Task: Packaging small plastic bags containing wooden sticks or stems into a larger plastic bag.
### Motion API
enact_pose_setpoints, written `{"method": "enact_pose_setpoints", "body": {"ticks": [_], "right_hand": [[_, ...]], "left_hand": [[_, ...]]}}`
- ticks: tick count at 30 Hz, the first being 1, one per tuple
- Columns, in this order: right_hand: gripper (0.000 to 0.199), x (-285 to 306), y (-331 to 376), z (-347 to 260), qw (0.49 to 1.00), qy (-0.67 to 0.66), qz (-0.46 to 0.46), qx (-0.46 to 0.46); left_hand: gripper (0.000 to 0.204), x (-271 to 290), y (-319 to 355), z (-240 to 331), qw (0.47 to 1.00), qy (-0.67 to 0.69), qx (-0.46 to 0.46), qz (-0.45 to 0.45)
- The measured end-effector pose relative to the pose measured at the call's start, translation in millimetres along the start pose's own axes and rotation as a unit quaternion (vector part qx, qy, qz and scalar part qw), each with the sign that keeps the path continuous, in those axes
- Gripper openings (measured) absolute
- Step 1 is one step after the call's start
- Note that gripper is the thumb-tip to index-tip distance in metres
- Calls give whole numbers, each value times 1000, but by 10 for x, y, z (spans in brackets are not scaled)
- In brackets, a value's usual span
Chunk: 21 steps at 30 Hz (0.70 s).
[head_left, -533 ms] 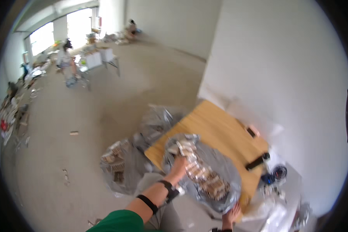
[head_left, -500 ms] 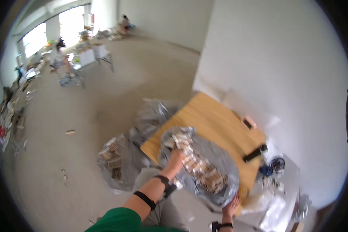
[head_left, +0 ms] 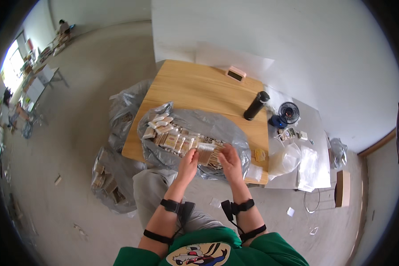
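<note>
Left hand [head_left: 189, 166] is pinching, far as I can tell, the left edge of a clear packet of sticks [head_left: 205, 154], which sits just right of that grip over the gray bag [head_left: 221, 119], long side running roughly near to far. Right hand [head_left: 231, 162] has its fingers loosely spread just past the packet's right side, so the left's nearer, actually touching it.

Daylight is admitted by a window [head_left: 13, 66] at far left, burnt out to white. Tabletop [head_left: 199, 86] evenly lit. Highlights seen on clear plastic [head_left: 307, 170]. Straight edges bowed near the rim; corners blackened; far background softened.
</note>
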State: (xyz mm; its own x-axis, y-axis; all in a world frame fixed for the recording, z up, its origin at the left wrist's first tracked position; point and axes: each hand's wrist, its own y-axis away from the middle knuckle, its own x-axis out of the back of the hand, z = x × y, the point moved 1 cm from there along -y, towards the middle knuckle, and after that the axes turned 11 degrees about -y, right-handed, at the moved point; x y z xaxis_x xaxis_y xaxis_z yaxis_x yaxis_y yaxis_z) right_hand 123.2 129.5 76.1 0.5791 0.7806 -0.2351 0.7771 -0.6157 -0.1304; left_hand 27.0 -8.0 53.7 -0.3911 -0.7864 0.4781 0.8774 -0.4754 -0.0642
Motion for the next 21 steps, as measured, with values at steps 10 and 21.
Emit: {"method": "enact_pose_setpoints", "body": {"ticks": [10,21], "right_hand": [[6,-21,200,103,974,214,43,64],[18,-191,400,-129,895,351,-62,267]], "left_hand": [[18,-40,267,49,975,-96,-179,90],[16,-47,295,50,911,337,192,-139]]}}
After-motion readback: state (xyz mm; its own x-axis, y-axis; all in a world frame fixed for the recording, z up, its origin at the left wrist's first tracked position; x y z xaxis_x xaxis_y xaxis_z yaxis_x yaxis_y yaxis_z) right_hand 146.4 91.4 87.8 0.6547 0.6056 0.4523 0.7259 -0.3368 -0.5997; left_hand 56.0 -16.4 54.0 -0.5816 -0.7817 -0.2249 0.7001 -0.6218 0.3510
